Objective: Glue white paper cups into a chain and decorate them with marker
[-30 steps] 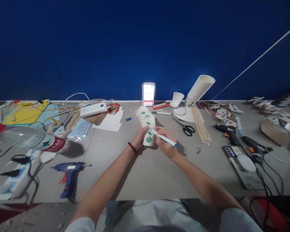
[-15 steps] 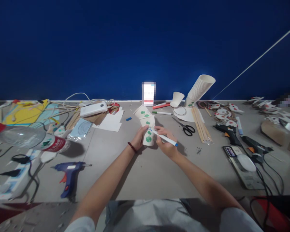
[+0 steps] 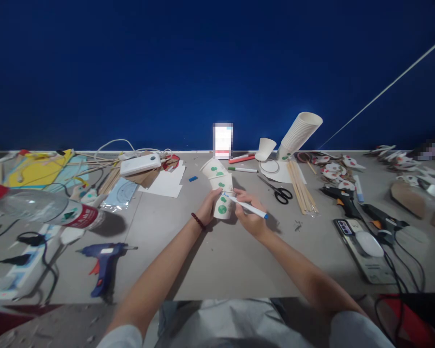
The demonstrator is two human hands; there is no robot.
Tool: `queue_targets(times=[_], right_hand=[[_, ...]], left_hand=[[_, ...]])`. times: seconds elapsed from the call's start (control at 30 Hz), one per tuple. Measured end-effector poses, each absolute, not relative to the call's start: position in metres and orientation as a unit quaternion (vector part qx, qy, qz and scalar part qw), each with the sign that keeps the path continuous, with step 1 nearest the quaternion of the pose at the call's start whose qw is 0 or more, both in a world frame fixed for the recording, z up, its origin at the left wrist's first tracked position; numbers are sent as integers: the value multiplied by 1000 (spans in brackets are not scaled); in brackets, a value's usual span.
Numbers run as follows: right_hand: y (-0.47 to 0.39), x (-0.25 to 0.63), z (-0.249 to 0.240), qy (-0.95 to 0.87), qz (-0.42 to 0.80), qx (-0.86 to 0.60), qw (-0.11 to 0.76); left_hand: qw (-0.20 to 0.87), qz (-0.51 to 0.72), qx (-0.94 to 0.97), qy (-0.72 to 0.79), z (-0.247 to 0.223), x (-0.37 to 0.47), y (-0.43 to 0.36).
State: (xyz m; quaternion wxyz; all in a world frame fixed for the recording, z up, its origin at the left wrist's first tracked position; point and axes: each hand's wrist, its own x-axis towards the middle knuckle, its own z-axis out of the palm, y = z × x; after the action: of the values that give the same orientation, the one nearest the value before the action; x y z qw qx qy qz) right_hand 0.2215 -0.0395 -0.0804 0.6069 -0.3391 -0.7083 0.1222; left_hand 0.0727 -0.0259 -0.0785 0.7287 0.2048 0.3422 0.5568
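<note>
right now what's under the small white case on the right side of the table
A phone lies face down under the white case, its camera lenses and lower end showing. The patch directly beneath the case is covered and cannot be seen.

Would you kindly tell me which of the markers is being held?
The white marker with the blue end, in the right hand, its tip by the paper cups. A red marker and the green-ended marker lie on the table.
</note>
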Motion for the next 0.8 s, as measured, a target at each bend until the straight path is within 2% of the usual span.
queue_targets(times=[0.8], right_hand=[[-42,222,-79,-694,147,-357,607]], left_hand=[[740,542,197,345,-78,71,-26]])
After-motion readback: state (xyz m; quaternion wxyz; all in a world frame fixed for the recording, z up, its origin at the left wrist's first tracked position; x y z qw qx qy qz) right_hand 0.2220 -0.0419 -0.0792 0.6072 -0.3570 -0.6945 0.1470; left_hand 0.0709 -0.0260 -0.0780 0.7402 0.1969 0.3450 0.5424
